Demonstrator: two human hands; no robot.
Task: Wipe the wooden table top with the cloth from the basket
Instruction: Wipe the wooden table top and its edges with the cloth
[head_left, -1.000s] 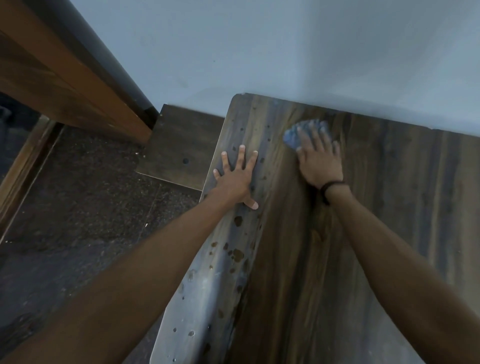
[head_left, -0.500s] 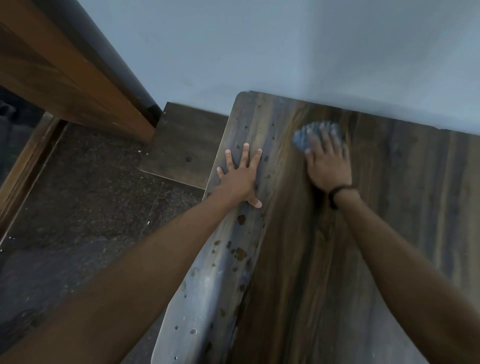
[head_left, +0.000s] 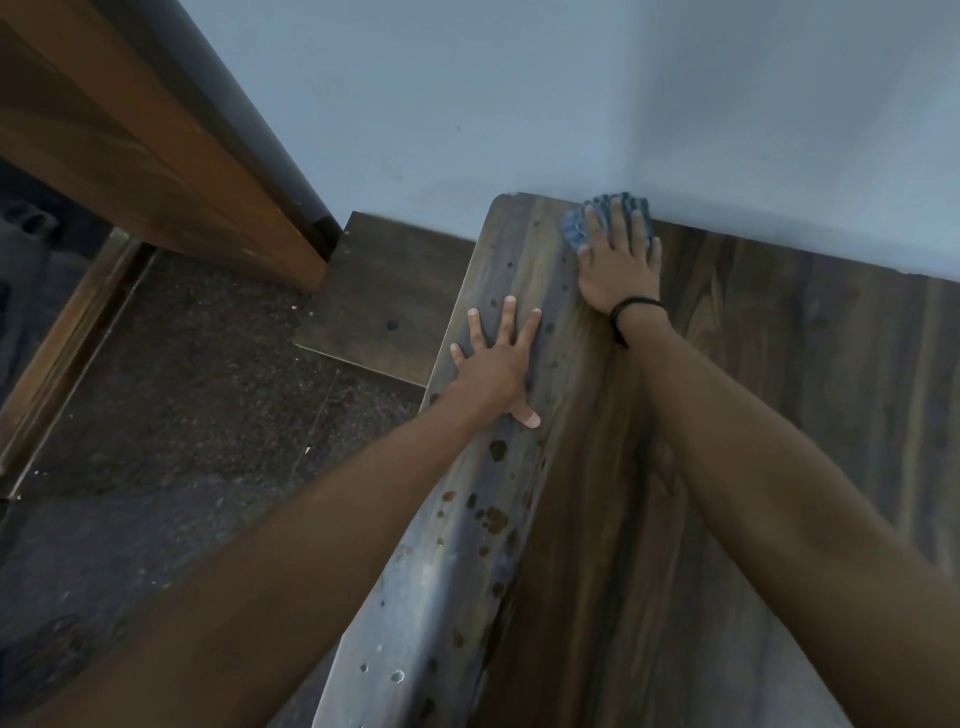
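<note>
At the far edge of the wooden table top (head_left: 779, 415), right where it is meeting the pale wall (head_left: 571, 104), your right hand (head_left: 618, 265) is pressing down on the blue cloth (head_left: 574, 228) with straight, spread fingers. Your palm is hiding most of the cloth. Only its nubbly rim is showing, past your fingertips and to the left of them, so its full shape is hard to judge. A dark band (head_left: 631, 312) is circling that wrist.

Your left hand (head_left: 493, 364) is lying flat and open on the table's paler strip near the left edge, fingers fanned, holding nothing. Dark spots (head_left: 493, 519) are dotting that strip towards you, and whether they are wet drops or stains is not clear. Your forearms are covering part of the wood, and the frame is cutting the table off at the right and bottom. Beyond the left edge a lower dark board (head_left: 384, 296) is sitting over the speckled floor (head_left: 182, 389), which is too dim to read in detail.
</note>
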